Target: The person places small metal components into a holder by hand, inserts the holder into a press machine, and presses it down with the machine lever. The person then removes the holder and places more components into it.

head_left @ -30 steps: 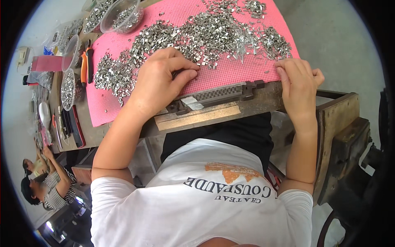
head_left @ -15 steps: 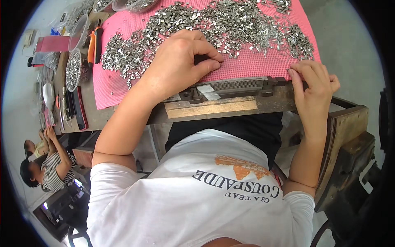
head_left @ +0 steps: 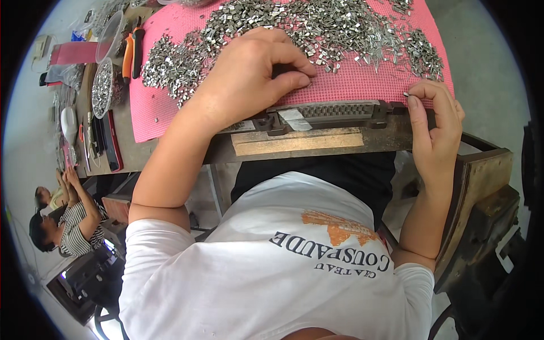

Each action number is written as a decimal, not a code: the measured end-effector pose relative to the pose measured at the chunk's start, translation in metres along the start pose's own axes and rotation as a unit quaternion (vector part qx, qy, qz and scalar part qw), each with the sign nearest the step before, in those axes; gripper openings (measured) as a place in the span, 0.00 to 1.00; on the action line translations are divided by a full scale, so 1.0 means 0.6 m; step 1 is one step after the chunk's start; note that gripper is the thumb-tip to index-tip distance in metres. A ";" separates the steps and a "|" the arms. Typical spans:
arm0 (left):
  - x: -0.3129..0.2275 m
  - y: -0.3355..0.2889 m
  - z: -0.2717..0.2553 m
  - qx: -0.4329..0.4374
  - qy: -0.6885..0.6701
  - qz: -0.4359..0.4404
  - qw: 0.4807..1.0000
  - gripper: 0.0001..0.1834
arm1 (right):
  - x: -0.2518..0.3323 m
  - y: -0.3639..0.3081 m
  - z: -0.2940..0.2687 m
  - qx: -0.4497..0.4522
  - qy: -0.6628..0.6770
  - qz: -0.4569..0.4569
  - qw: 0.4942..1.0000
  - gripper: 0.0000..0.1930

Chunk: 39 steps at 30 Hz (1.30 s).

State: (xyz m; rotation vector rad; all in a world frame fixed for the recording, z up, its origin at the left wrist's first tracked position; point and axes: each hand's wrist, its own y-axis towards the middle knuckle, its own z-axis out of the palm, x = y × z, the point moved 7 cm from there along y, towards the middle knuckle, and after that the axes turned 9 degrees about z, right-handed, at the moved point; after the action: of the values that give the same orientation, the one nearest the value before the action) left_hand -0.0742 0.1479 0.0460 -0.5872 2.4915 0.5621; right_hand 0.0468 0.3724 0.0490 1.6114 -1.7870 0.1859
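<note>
My left hand (head_left: 255, 71) hovers over the pink mesh mat (head_left: 357, 86), just behind a dark metal fixture (head_left: 340, 110). Its thumb and index finger come close together near the loose metal pieces; whatever is between them cannot be made out. At the fixture's right end, my right hand (head_left: 439, 116) pinches a small metal piece (head_left: 406, 94) between thumb and index finger. The fixture has a row of slanted ridges and a strip of silvery tape (head_left: 294, 119) on its left part. Behind both hands lies a wide heap of small metal pieces (head_left: 249, 20).
Pliers (head_left: 127, 59) with orange and black handles lie left of the mat. Clear plastic tubs (head_left: 102, 88) of metal parts stand farther left. A wooden strip (head_left: 297, 141) runs along the bench's front edge. Two other people (head_left: 76, 226) sit at the far left.
The view has shifted slightly, with bench and mat a little higher and to the right. A small metal piece now shows at my right fingertips. My left hand keeps much the same pose.
</note>
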 end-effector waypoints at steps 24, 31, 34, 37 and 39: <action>-0.067 -0.016 0.020 -0.054 0.118 0.041 0.991 0.05 | 0.076 -0.029 0.042 0.000 -0.029 -0.147 0.989 0.12; -0.111 -0.013 0.067 -0.125 0.063 0.057 0.989 0.08 | 0.064 -0.027 0.033 0.010 0.008 -0.114 0.993 0.11; -0.117 -0.009 0.080 -0.123 0.097 0.054 0.986 0.09 | 0.054 -0.029 0.032 -0.003 0.041 -0.083 0.996 0.11; -0.123 -0.007 0.086 -0.118 0.148 0.066 0.980 0.09 | 0.043 -0.033 0.032 -0.010 0.065 -0.059 0.996 0.11; -0.128 -0.008 0.088 -0.119 0.170 0.077 0.975 0.09 | 0.041 -0.033 0.033 -0.018 0.069 -0.060 0.996 0.11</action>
State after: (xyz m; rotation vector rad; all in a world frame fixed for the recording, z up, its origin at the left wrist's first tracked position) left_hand 0.0080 0.1926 0.0468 -0.6265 2.8326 0.8959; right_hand 0.0576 0.3375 0.0418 1.6348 -1.5761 0.2028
